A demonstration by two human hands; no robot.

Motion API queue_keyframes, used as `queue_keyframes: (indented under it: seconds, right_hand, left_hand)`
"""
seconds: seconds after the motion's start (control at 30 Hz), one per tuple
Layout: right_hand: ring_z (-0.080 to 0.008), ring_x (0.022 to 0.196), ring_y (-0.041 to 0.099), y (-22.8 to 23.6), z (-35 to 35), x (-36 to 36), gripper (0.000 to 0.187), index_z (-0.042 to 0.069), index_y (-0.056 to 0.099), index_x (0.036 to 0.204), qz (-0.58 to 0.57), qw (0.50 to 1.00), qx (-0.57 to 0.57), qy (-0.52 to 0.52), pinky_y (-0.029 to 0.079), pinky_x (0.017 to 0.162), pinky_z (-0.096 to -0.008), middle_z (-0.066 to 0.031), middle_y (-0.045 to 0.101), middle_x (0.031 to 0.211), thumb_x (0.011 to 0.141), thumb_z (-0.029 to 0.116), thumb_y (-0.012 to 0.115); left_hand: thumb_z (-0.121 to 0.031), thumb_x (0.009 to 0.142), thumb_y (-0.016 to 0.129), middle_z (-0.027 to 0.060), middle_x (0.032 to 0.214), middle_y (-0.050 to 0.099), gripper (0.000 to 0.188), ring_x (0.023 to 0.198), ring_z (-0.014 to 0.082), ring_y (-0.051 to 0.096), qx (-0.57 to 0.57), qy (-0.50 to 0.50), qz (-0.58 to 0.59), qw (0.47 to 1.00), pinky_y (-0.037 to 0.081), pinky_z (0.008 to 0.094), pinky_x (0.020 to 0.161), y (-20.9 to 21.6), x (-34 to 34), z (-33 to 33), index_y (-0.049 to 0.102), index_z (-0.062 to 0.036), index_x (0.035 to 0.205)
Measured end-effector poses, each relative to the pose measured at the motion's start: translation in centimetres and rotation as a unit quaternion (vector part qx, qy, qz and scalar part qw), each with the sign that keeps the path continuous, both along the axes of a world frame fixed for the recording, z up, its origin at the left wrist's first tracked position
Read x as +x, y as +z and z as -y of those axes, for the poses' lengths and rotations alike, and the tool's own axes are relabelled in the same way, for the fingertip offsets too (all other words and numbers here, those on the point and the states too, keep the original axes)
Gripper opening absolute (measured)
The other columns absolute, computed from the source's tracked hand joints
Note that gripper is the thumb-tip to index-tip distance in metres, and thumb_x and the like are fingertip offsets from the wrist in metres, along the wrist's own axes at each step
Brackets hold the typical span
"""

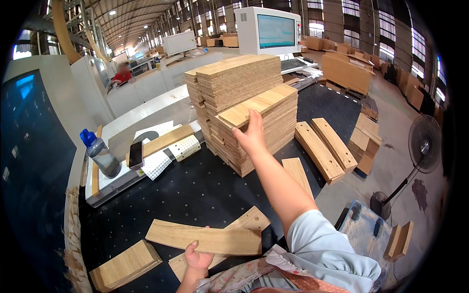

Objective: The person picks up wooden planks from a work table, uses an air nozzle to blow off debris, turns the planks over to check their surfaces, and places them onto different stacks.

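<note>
My left hand [198,257] grips a slightly curved, wood-grain board [195,237] near its middle, thumb on the top face. Another board with holes [254,219] lies crosswise beneath it on the black table. My right arm stretches forward to a tall stack of similar boards [266,134]. There my right hand [252,134] is closed on the near edge of the top board [264,103], fingers over its face and thumb at the edge; its underside is hidden. A higher row of stacked boards [239,68] stands just behind.
Loose boards lie at the lower left [124,266]; a pair with holes [325,149] sits right of the stack. A water bottle [101,154] and phone [136,155] stand at the left. Beyond are a computer monitor [276,31] and cartons [347,73]. A fan [424,145] stands at the right.
</note>
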State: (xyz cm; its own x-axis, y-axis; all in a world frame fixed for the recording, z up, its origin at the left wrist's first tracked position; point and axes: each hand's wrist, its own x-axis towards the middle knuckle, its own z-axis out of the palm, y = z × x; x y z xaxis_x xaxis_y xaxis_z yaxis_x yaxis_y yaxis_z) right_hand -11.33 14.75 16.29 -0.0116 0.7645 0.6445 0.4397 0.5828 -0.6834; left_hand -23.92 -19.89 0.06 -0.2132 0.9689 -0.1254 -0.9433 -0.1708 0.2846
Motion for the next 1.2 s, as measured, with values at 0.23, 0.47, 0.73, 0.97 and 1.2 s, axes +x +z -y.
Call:
queue_keyframes:
  seconds: [0.23,0.47,0.73,0.97,1.2]
  right_hand:
    - [-0.0242,0.096,0.053,0.5,0.1,0.0,0.057,0.003,0.04,0.124,-0.461,0.836,-0.263,0.138,0.049,0.068,-0.0373,-0.0152,0.045,0.118,0.082,0.028,0.07]
    - [-0.0174,0.072,0.053,2.1,-2.4,2.1,0.024,0.003,0.05,0.097,-0.462,0.809,-0.29,0.218,0.047,0.056,-0.0304,-0.0081,0.054,0.085,0.081,0.015,0.063]
    - [-0.0283,0.114,0.056,-3.8,9.3,7.2,0.065,0.002,0.035,0.136,-0.5,0.677,-0.196,0.503,0.048,0.095,-0.0399,-0.0152,0.054,0.125,0.077,0.005,0.061]
    - [-0.0214,0.122,0.049,-5.8,14.9,8.9,0.073,-0.001,0.036,0.138,-0.318,0.712,-0.288,0.555,0.035,0.104,-0.0368,-0.011,0.052,0.131,0.071,-0.002,0.066]
    - [-0.0199,0.121,0.05,-5.9,14.3,10.4,0.071,-0.003,0.041,0.135,-0.157,0.707,-0.385,0.572,0.036,0.104,-0.0358,-0.0103,0.055,0.129,0.068,-0.004,0.066]
  left_hand:
    - [-0.018,0.074,0.056,0.0179,0.137,0.048,0.068,0.128,0.0323,0.044,-0.008,0.01,-0.019,1.0,0.029,0.0467,0.111,-0.7,-0.4,0.5,0.039,0.0063,0.135]
    - [-0.019,0.073,0.056,0.0186,0.137,0.047,0.07,0.128,0.0331,0.044,-0.01,0.023,-0.033,0.999,0.03,0.0468,0.111,-0.1,0.0,0.0,0.039,0.0075,0.135]
    - [-0.02,0.073,0.059,0.0197,0.136,0.048,0.066,0.127,0.0344,0.044,0.016,0.04,-0.01,0.999,0.031,0.0494,0.11,-0.2,0.0,0.5,0.044,0.0027,0.133]
    - [-0.023,0.076,0.058,0.0225,0.136,0.047,0.063,0.131,0.0361,0.039,0.08,0.037,-0.019,0.996,0.025,0.0501,0.113,0.1,0.2,0.7,0.044,-0.001,0.133]
    - [-0.026,0.076,0.058,0.0245,0.141,0.04,0.072,0.134,0.0387,0.035,0.092,0.028,-0.029,0.995,0.024,0.0501,0.114,-0.7,0.0,0.9,0.035,0.004,0.137]
